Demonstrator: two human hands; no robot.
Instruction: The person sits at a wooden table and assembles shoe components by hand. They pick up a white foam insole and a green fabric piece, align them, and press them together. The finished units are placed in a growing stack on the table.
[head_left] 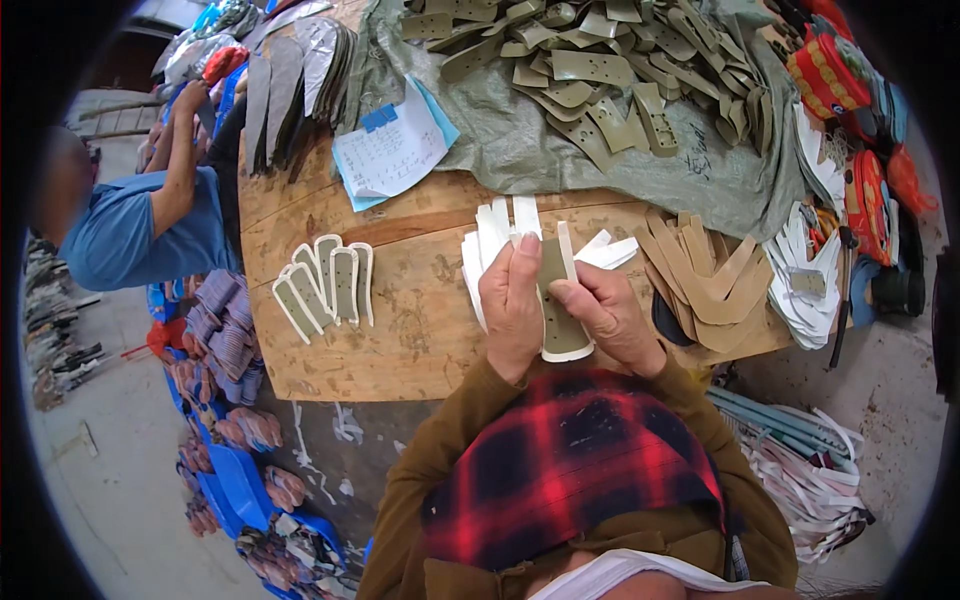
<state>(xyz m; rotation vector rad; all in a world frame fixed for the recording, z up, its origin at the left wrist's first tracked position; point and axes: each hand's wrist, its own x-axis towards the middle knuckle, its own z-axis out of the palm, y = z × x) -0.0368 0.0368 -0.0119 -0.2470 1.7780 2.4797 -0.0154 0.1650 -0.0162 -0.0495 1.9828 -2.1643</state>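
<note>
Between my two hands, above the near edge of the wooden table, is an olive-green perforated plate with a white strip along its edge. My left hand is closed on the plate's left side. On its right side, my right hand grips it with the thumb pressed against the white edging. White strips lie just behind my hands, partly covered by them. To the left, several olive plates with white edging lie fanned out on the wood.
A heap of bare olive plates rests on a grey-green sack at the back. Tan V-shaped pieces and more white strips lie at right. Papers and stacked grey pieces are back left. A person in blue works beyond.
</note>
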